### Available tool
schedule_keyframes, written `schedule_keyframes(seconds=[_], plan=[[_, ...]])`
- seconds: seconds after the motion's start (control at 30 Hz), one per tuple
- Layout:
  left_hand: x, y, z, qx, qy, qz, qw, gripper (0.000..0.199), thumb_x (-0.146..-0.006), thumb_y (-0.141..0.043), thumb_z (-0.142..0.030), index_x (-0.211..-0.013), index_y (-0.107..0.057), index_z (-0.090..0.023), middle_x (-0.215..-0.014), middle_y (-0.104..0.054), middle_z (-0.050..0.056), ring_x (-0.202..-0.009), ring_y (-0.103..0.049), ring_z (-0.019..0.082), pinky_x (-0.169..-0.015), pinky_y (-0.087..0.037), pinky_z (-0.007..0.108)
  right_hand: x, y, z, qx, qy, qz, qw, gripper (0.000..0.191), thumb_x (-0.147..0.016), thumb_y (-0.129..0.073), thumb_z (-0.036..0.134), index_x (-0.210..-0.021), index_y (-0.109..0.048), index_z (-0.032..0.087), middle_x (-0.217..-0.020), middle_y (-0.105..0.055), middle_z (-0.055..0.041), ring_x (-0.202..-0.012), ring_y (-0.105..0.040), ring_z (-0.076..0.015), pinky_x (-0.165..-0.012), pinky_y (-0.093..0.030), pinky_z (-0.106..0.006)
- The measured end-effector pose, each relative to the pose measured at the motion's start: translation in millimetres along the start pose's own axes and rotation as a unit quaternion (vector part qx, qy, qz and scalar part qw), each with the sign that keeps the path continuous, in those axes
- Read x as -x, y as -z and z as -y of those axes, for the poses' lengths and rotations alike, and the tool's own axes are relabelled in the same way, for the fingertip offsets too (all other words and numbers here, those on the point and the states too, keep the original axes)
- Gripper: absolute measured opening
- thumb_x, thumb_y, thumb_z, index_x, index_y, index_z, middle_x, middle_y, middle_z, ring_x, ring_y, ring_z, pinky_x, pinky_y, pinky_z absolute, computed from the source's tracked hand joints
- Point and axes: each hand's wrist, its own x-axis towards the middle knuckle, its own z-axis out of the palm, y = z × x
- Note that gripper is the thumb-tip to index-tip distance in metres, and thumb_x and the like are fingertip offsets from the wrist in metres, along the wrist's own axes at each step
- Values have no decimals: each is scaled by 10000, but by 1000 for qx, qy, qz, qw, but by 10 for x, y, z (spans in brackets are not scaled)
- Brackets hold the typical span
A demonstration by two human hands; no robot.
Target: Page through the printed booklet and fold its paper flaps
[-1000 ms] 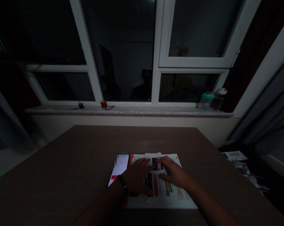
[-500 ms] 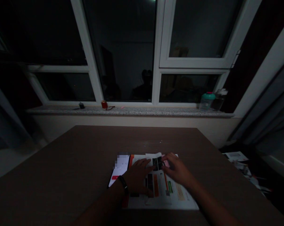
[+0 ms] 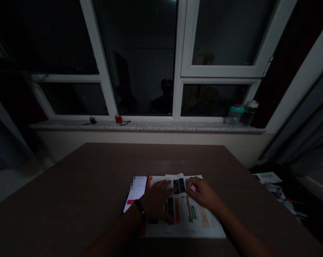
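Note:
A printed booklet or sheet (image 3: 187, 228) with coloured blocks and dark pictures lies on the brown table. Spread flat over its left part is my left hand (image 3: 156, 200), fingers apart, with a dark band at the wrist. A smaller printed piece of paper (image 3: 174, 177), its upper edge slightly curled, rests on top near those fingertips. My right hand (image 3: 201, 191) is closed at the upper right of the sheet, fingers curled around a small pink piece (image 3: 193, 187). Most of that piece is hidden, so its kind is unclear.
A lit phone (image 3: 137, 191) lies left of the booklet. Small white scraps (image 3: 182, 161) dot the brown table (image 3: 110, 164). On the stone sill (image 3: 156, 126) stand a red container (image 3: 118, 119), a small dark bottle (image 3: 92, 120) and a teal-lidded cup (image 3: 235, 115). Papers (image 3: 268, 177) lie beyond the right edge.
My right hand has drawn slightly right, and its fingers have curled in around the pink piece. The left hand keeps its place on the paper.

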Motion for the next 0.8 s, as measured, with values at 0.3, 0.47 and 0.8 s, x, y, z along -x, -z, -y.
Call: schedule_keyframes(seconds=[0.3,0.47,0.8], plan=[[-4,-4,-2,12,4,0,1000,1131,-546,-709,-808,-1472,-360,-261,-1567,-221,142,-1404,-206,439,-1110,-232,595,10,20,-38,-2,0,39,999,72,-761,-612,193,-711,-560,192,-695,-569,20,-668,-538,-146,-609,-361,-232],[10,14,-20,13,3,-6,1000,1121,-555,-705,-809,-1470,-366,-257,-1568,-222,138,-1403,-205,443,-1114,-233,586,15,34,-60,-10,-7,50,999,79,-754,-626,199,-717,-556,193,-697,-566,23,-657,-532,-142,-601,-358,-230],[6,19,-14,5,-2,7,1000,1125,-578,-676,-823,-1485,-336,-252,-1571,-207,146,-1414,-189,423,-1126,-204,576,21,10,-89,0,-26,61,998,105,-735,-662,195,-737,-558,191,-689,-557,33,-656,-528,-139,-602,-353,-226]])
